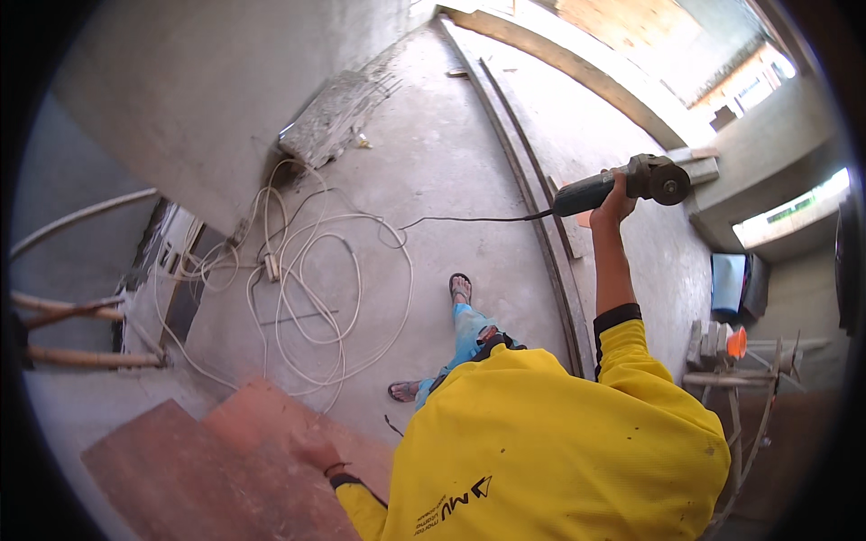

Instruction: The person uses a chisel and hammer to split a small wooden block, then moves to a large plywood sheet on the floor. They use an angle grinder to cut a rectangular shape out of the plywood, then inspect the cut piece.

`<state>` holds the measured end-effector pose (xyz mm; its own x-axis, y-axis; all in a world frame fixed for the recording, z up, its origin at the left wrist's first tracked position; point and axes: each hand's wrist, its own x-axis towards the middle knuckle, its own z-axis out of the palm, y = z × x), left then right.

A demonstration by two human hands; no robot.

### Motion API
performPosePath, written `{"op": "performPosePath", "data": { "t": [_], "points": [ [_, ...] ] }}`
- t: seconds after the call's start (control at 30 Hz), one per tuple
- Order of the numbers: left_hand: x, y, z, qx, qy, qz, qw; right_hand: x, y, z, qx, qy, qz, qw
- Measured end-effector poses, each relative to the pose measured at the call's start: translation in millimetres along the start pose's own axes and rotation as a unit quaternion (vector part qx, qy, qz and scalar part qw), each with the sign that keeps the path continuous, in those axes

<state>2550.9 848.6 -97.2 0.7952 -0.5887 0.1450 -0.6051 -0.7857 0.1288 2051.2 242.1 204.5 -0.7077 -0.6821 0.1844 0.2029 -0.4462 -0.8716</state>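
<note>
My right hand grips an angle grinder by its body, with the arm stretched out ahead to the right. The grinder's head and disc point right, away from me, and its dark cord trails left across the floor. At the lower left, my left hand is smeared by motion over reddish-brown boards. Its fingers are too blurred to show whether they hold or touch a board.
A tangled pale extension cable with a socket block lies left of my feet. Long metal bars run along the floor under my right arm. A broken concrete piece leans at the wall. A wooden trestle stands right.
</note>
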Motion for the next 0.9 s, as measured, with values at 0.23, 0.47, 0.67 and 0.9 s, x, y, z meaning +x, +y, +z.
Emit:
{"op": "performPosePath", "data": {
  "t": [0.23,0.47,0.67,0.9],
  "points": [
    [162,350,-17,-0.284,-0.131,0.287,0.905,90,47,-108,-0.172,0.147,-0.049,0.973],
    [259,421,81,-0.248,-0.29,0.182,0.906,102,146,-197,-0.239,0.273,0.08,0.928],
    [306,457,98,-0.171,-0.396,0.093,0.898,96,188,-217,-0.346,0.305,0.118,0.879],
    [392,604,128,-0.086,-0.485,0.165,0.854,128,234,-201,-0.395,0.353,0.161,0.833]
  ]
}}
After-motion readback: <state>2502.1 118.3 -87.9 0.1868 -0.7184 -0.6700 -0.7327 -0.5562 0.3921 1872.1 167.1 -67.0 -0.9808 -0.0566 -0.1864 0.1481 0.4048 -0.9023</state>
